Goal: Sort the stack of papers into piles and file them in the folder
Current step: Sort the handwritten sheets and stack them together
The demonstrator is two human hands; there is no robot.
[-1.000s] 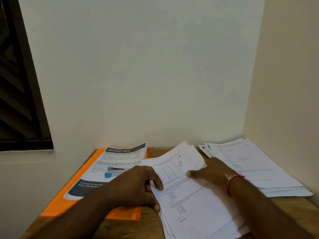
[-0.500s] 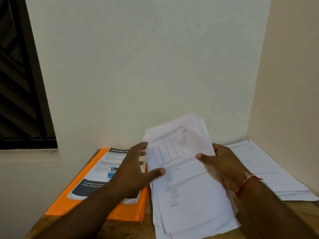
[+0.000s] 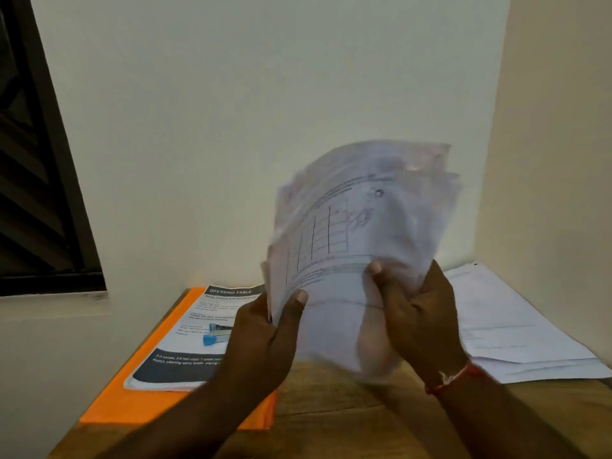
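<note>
Person sorting papers at a corner desk: a stack (image 3: 361, 246) of printed sheets is held upright above the wooden tabletop (image 3: 331, 409), with both hands grasping its lower half. The left hand (image 3: 265, 342) grips the stack's left edge, its thumb on the front sheet and its fingers hidden behind. The right hand (image 3: 417, 313) clasps the right side, its thumb pressed to the front sheet just below a printed grid and its fingers out of sight at the back. The stack is clear of the tabletop and leans a little to the right, its upper sheets fanned and blurred. The front page carries lines of text, a ruled grid and a small drawing, all too smeared to read. A red thread (image 3: 453, 377) circles the right wrist.

On the left of the tabletop an orange folder (image 3: 139, 402) lies flat, reaching toward the near edge. A leaflet (image 3: 185, 326) headed "DRESSING TABLE" rests on the folder, and a small blue stapler (image 3: 217, 334) lies on the leaflet, just beside the left hand. On the right of the tabletop, near the side wall, a second pile (image 3: 503, 329) of white sheets lies flat and loosely squared, well apart from the folder. The held stack hangs between the two, in front of the pale back wall (image 3: 231, 127). A dark window (image 3: 39, 193) shows at far left
</note>
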